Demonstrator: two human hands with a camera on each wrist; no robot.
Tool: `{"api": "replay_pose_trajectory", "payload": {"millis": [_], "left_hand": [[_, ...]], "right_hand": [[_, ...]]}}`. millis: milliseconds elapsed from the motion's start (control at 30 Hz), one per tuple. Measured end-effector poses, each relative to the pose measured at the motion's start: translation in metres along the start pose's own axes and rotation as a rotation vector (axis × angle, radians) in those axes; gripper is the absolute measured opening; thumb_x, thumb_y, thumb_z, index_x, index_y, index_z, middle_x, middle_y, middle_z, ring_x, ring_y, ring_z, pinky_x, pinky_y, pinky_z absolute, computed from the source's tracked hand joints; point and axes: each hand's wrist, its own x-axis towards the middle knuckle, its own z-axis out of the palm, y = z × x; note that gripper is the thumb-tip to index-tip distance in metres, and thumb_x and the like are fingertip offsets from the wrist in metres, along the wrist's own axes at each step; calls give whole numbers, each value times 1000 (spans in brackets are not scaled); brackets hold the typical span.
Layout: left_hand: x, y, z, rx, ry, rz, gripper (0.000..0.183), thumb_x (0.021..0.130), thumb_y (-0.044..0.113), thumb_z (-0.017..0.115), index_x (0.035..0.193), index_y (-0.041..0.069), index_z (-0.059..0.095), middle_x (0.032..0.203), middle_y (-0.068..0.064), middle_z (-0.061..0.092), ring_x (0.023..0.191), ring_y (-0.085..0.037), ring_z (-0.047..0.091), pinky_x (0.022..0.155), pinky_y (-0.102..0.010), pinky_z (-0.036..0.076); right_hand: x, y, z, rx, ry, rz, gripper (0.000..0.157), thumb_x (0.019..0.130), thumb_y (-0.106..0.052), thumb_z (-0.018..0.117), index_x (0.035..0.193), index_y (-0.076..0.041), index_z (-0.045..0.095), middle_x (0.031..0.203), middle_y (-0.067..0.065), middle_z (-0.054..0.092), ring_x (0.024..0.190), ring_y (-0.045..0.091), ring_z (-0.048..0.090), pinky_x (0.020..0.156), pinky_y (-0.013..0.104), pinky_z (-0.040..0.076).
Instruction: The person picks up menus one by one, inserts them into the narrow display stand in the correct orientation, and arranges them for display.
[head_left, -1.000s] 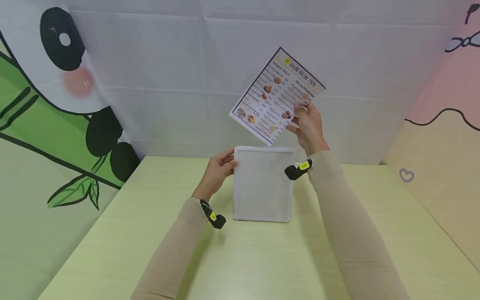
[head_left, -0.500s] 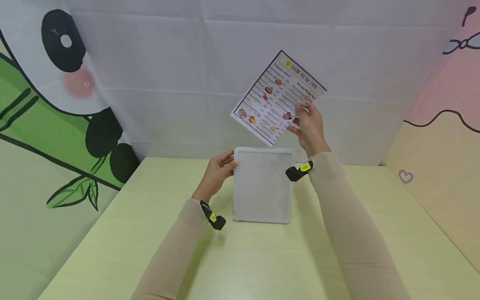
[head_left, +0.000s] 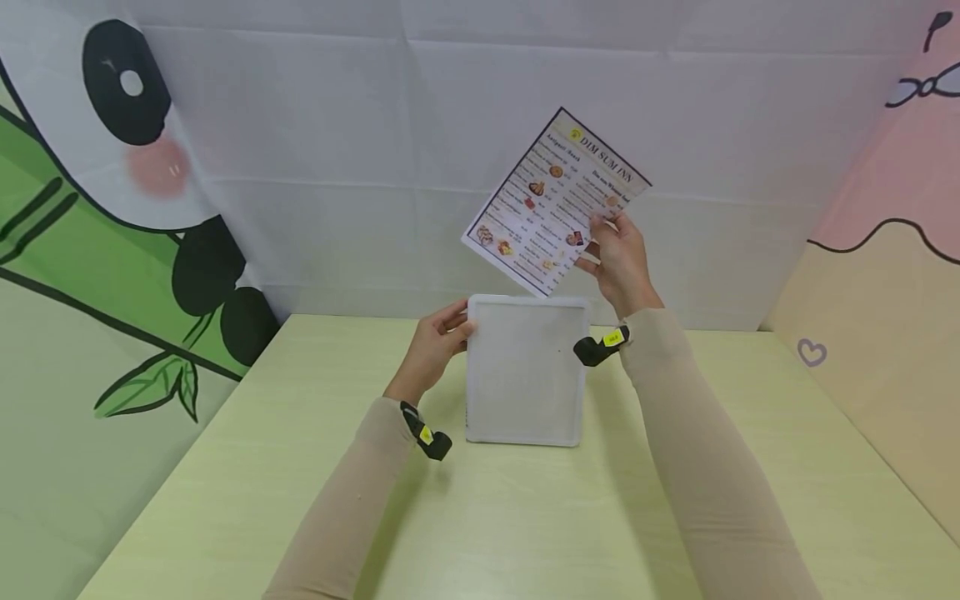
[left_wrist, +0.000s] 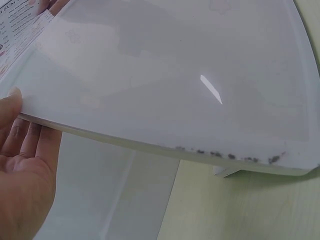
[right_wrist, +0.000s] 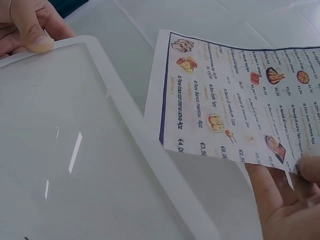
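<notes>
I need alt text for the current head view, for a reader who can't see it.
A person's right hand holds a tilted Dim Sum Inn menu near the top edge of a pale board, whose upper left side the left hand grips. The board is on a light yellow-green table, before a white backdrop flanked by cartoon-painted panels.

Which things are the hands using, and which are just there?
Being used:
menu sheet, pinched by the right hand
white-framed board, its edge held by the left hand

Just there:
painted animal face
purple heart drawing
pale table
</notes>
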Motion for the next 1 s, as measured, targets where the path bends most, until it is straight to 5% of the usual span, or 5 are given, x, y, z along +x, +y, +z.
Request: {"api": "replay_pose_trajectory", "payload": {"millis": [1000], "left_hand": [[1,-1,0,5,-3,4,51,96,10,59,145,15,45,136,-14,56,118,-27,58,96,-38,52]], "right_hand": [[-3,7,-14,-114,-89,55,30,100,-28,51,129,-23,56,121,2,63,93,20,63,74,29,55]]}}
